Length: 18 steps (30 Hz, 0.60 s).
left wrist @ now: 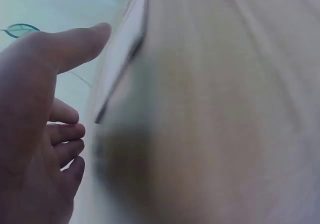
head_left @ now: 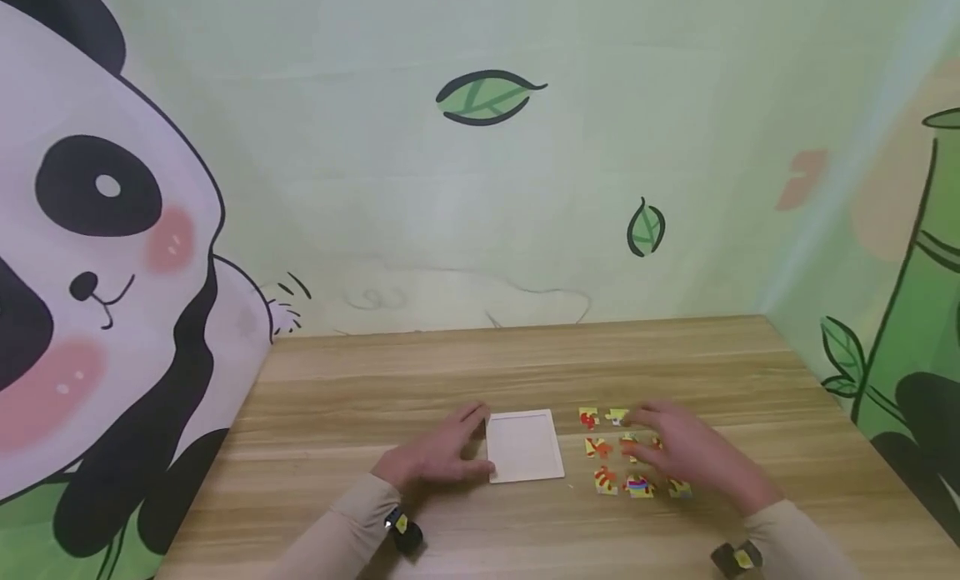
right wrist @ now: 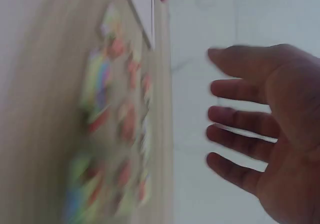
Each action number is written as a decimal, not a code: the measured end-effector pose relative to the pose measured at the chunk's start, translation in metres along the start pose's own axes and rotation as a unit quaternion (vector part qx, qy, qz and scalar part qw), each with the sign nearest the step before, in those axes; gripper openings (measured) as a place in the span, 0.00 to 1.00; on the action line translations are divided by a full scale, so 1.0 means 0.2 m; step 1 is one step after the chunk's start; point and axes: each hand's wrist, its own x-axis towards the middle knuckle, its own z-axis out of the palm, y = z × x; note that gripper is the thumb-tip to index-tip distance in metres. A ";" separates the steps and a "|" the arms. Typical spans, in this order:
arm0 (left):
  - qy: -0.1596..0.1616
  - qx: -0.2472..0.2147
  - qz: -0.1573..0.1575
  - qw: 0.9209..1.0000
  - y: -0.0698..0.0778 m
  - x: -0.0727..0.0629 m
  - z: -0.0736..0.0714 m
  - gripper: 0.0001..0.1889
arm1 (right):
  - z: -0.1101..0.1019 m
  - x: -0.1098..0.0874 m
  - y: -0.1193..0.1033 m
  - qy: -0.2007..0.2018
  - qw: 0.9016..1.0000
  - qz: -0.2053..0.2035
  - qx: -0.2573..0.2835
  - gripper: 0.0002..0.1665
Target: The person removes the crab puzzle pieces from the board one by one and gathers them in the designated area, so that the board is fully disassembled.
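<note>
A white square puzzle tray [head_left: 525,447] with a thin raised rim lies flat on the table. My left hand [head_left: 442,453] is at its left side, thumb and fingers spread along that edge; whether they touch it I cannot tell. Right of the tray, several colourful jigsaw pieces [head_left: 597,448] are spread in rough rows, yellow, red and orange, one with a rainbow-striped print [head_left: 640,486]. Over the right-hand pieces hovers my right hand [head_left: 686,451], partly hiding them. In the right wrist view its fingers [right wrist: 240,121] are extended, apart from one another, and hold nothing; the pieces there are blurred.
The wood-grain table [head_left: 390,372] reaches back to a pale green wall cloth [head_left: 360,163] printed with leaves. A large printed panda [head_left: 112,255] covers the cloth at the left, and green bamboo [head_left: 922,313] is printed at the right.
</note>
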 end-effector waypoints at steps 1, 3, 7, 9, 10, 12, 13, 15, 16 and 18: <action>0.006 0.010 0.007 1.000 0.00 0.00 -0.02 0.50 | 0.00 0.05 -0.03 0.003 1.000 -0.013 0.003 0.20; 0.022 0.037 0.025 0.999 0.01 0.00 -0.06 0.49 | -0.01 0.15 -0.07 0.008 0.999 -0.037 -0.007 0.28; 0.057 0.120 0.061 0.989 0.05 0.02 -0.15 0.49 | -0.02 0.32 -0.14 0.016 0.995 -0.085 -0.043 0.42; 0.070 0.150 0.064 0.984 0.08 0.02 -0.19 0.49 | -0.02 0.39 -0.17 0.008 0.992 -0.100 -0.073 0.48; 0.072 0.164 0.060 0.982 0.09 0.02 -0.19 0.50 | -0.01 0.42 -0.18 0.000 0.991 -0.106 -0.084 0.51; 0.072 0.187 0.052 0.978 0.10 0.01 -0.20 0.50 | -0.01 0.47 -0.21 -0.018 0.988 -0.111 -0.101 0.55; 0.071 0.193 0.047 0.978 0.11 0.00 -0.20 0.50 | 0.00 0.48 -0.23 -0.026 0.988 -0.112 -0.104 0.56; 0.067 0.203 0.040 0.976 0.12 0.00 -0.20 0.51 | 0.00 0.50 -0.25 -0.039 0.988 -0.108 -0.103 0.58; 0.066 0.206 0.038 0.976 0.12 0.00 -0.20 0.51 | 0.00 0.50 -0.25 -0.042 0.989 -0.105 -0.100 0.58; 0.064 0.210 0.035 0.975 0.13 0.00 -0.19 0.51 | 0.00 0.50 -0.25 -0.043 0.989 -0.100 -0.096 0.58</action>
